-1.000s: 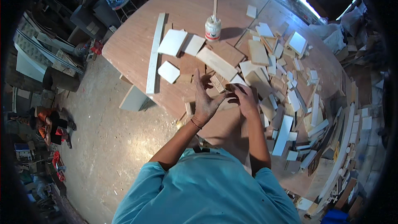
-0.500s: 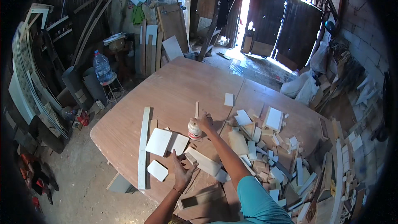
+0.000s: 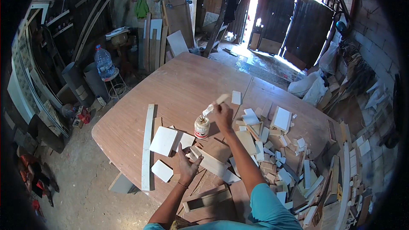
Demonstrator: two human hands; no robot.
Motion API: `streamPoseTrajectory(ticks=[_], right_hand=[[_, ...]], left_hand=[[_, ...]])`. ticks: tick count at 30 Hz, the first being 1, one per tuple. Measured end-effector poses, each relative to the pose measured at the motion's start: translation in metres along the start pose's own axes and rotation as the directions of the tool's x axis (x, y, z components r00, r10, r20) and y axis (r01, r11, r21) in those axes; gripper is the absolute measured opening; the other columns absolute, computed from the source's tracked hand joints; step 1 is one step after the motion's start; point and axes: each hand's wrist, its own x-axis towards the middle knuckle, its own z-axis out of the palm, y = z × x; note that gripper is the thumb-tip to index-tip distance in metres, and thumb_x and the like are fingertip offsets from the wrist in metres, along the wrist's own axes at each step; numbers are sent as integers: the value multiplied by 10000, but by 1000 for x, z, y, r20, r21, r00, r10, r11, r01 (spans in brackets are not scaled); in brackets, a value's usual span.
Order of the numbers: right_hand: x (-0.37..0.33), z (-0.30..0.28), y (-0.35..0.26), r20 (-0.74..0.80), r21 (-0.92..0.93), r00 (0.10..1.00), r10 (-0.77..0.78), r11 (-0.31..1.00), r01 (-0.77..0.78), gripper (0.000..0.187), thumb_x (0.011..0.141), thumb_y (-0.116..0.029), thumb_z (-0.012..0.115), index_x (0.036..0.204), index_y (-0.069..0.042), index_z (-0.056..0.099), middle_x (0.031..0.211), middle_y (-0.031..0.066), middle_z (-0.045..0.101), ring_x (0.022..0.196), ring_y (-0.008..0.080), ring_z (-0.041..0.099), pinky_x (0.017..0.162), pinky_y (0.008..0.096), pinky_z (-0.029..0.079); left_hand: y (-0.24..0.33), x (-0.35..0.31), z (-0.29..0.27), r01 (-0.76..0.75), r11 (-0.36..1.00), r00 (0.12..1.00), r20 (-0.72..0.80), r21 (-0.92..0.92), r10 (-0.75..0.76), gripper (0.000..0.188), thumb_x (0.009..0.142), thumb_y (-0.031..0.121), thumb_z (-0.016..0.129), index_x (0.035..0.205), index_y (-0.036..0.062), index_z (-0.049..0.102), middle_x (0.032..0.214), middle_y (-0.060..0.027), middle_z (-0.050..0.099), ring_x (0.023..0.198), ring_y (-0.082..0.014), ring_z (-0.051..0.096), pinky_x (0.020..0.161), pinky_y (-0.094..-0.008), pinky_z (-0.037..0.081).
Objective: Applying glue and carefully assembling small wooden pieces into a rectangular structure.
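Observation:
My right hand (image 3: 223, 117) grips a flat wooden stick (image 3: 222, 98), its lower end coated in thick white paste (image 3: 208, 110). That coated end hangs just above the open mouth of a jar (image 3: 201, 128) with a white and red label. My left hand (image 3: 187, 170) pinches a small wooden block (image 3: 195, 152) between thumb and fingers, nearer to me. Beside the left hand lie a white square panel (image 3: 163, 141) and a smaller white piece (image 3: 162, 171). A longer pale board (image 3: 211, 162) rests just right of the block.
Wood offcuts (image 3: 272, 157) are heaped along the right of the brown table (image 3: 140, 102). A long white strip (image 3: 148, 149) lies toward its left edge. A water bottle (image 3: 104, 63) tops a stool on the left. What looks like a person (image 3: 32, 172) is at the far left.
My right hand has lifted the stick out of the jar and tilted it, moving right; white paste now shows on its end. My left hand keeps the block at nearly the same place.

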Motion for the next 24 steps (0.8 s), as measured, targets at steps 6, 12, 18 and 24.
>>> streamPoseTrajectory(ticks=[6, 12, 18, 24], right_hand=[[-42, -90, -23, -109, 693, 814, 570, 631, -350, 224, 833, -202, 517, 682, -39, 494, 511, 10, 475, 410, 85, 425, 368, 223, 307], [-104, -168, -72, 35, 851, 706, 707, 350, -392, 202, 837, -225, 510, 728, -55, 508, 518, 5, 456, 396, 72, 389, 350, 195, 281], [-149, -188, -86, 112, 841, 684, 721, 298, -452, 208, 834, -224, 513, 800, -19, 534, 507, -1, 445, 389, 65, 369, 351, 195, 262], [-164, -193, -90, 113, 814, 697, 709, 336, -474, 240, 827, -251, 529, 799, -12, 530, 500, -3, 435, 390, 59, 352, 351, 192, 244]], left_hand=[[15, -25, 2, -35, 971, 999, -18, -238, 32, 943, 672, 101, 674, 1324, 58, -4, 1150, -164, 410, 1075, -272, 401, 837, -418, 376], [71, -53, 2, -65, 879, 995, 40, -473, 96, 952, 670, -41, 605, 1314, 68, -87, 1195, -160, 355, 1061, -240, 423, 804, -348, 441], [87, -81, -5, -44, 903, 994, 68, -427, 81, 1004, 650, -3, 655, 1319, 101, -86, 1171, -151, 388, 1067, -229, 421, 814, -339, 437], [95, -99, -7, -30, 914, 991, 108, -405, 80, 1031, 655, 69, 696, 1321, 121, -91, 1175, -141, 390, 1091, -229, 405, 834, -354, 430]])
